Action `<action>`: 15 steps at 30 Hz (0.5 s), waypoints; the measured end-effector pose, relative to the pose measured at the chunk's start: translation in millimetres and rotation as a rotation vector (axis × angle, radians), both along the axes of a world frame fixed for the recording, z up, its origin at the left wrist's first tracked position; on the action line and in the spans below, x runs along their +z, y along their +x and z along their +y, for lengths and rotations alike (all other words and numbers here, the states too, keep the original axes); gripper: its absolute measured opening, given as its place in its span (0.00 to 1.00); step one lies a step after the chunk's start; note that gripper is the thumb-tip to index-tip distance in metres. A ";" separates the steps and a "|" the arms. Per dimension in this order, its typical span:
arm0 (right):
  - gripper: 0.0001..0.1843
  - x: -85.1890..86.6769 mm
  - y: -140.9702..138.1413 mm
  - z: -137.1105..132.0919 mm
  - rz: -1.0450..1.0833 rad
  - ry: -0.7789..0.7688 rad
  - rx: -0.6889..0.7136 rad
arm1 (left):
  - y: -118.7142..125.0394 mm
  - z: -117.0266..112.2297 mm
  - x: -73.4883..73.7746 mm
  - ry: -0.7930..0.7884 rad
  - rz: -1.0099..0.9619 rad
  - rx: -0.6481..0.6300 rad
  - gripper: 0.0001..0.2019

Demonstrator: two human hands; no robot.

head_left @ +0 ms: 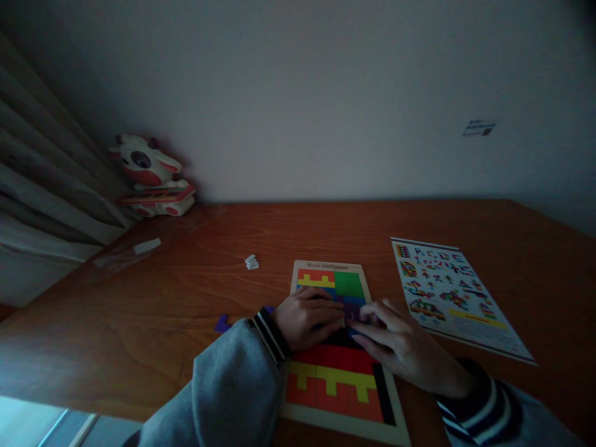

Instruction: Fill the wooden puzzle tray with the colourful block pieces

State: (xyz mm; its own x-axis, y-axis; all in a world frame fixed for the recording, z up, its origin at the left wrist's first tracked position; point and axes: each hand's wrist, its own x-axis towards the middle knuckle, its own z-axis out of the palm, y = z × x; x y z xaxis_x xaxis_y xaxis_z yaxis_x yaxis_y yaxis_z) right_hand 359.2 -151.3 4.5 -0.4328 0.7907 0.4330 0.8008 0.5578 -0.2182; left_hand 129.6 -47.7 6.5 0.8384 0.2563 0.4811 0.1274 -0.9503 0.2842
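A wooden puzzle board (344, 424) lies on the table with coloured block pieces in its frame. My left hand (310, 316) rests flat across the middle of the board, fingers stretched to the right, hiding the pieces beneath. From the right, my right hand (400, 341) reaches over the board. Its fingers are partly bent and apart, with the fingertips touching the dark blue and purple pieces (352, 309) close to my left fingertips. Red and yellow pieces (330, 392) fill the near end, and a green piece (348, 284) sits at the far right corner.
Left of the board, a purple piece (223, 323) lies loose, with another partly hidden behind my left wrist. Small white pieces (251, 262) lie farther back. A printed picture sheet (459, 292) is at the right. A cow toy (153, 177) stands by the curtain (51, 167).
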 end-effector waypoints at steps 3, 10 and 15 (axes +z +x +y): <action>0.12 0.1 1.1 -0.5 0.012 -0.016 0.008 | -0.4 0.4 -2.4 -0.015 0.020 -0.008 0.13; 0.11 -2.4 2.2 0.3 0.067 -0.028 -0.033 | -2.4 3.1 1.2 -0.049 0.002 -0.013 0.13; 0.09 -0.1 3.7 1.7 0.158 -0.059 -0.058 | -27.8 20.8 14.1 0.025 -0.025 0.128 0.13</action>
State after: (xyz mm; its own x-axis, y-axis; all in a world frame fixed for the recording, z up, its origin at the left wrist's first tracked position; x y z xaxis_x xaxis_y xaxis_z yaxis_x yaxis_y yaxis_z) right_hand 362.9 -149.7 4.4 -0.3159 0.8385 0.4441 0.7847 0.4940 -0.3745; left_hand 101.8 -26.9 20.5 0.7872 0.3481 0.5090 0.2413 -0.9335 0.2652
